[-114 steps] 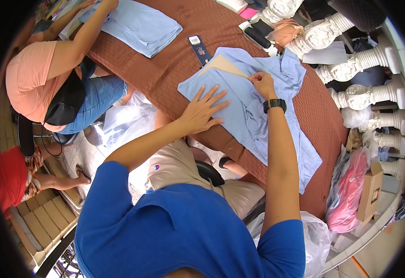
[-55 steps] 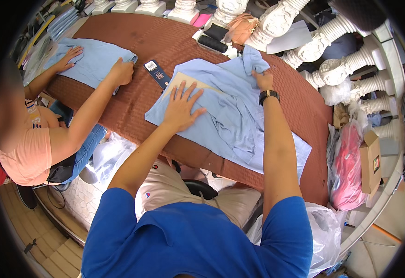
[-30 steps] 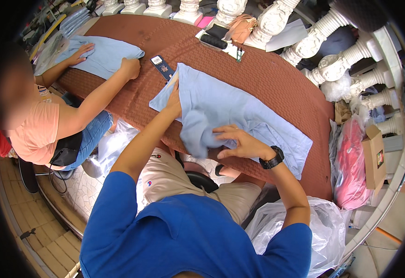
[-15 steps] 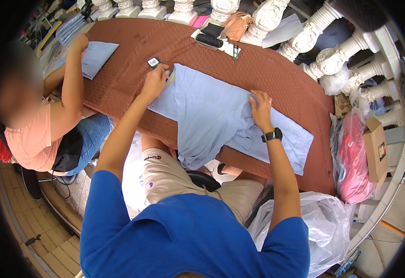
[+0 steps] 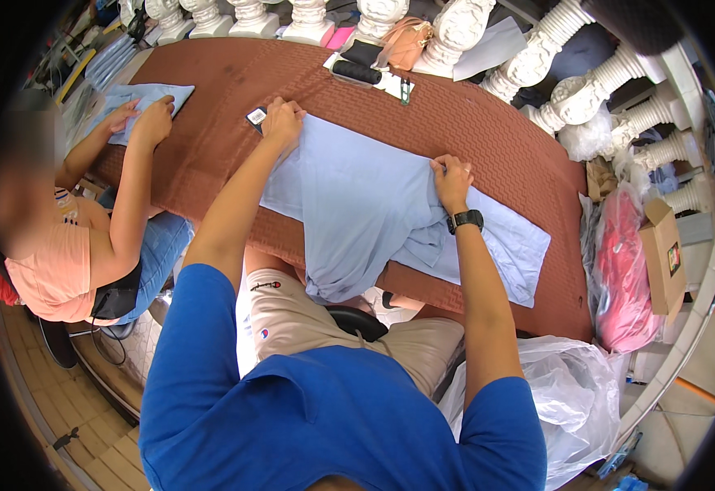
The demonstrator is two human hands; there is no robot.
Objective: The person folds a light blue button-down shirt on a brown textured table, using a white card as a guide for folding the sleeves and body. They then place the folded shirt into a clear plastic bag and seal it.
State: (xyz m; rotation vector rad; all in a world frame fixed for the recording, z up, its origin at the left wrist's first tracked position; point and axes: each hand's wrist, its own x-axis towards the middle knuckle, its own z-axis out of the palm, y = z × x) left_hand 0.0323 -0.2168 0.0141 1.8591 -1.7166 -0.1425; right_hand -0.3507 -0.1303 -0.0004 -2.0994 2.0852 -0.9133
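Observation:
A light blue shirt [image 5: 365, 196] lies spread across the brown woven table [image 5: 505, 139], one part hanging over the near edge toward my lap. My left hand [image 5: 282, 121] pinches the shirt's far left corner, next to a small dark phone [image 5: 256, 117]. My right hand [image 5: 452, 178], with a black watch on its wrist, grips the shirt's far edge at the middle. A second layer of blue cloth [image 5: 509, 245] lies flat to the right of that hand.
A person in an orange top [image 5: 54, 262] sits at my left, both hands on a folded blue cloth [image 5: 140, 102]. White balusters [image 5: 537, 65], a tan bag [image 5: 406, 45] and dark cases line the far edge. Pink bag [image 5: 623, 270], cardboard box [image 5: 664, 258], clear plastic bag [image 5: 570, 393] at right.
The shirt was turned over and spread flat. Both my hands slid to its far edge, the left to the corner by the phone. The neighbour folded their cloth smaller.

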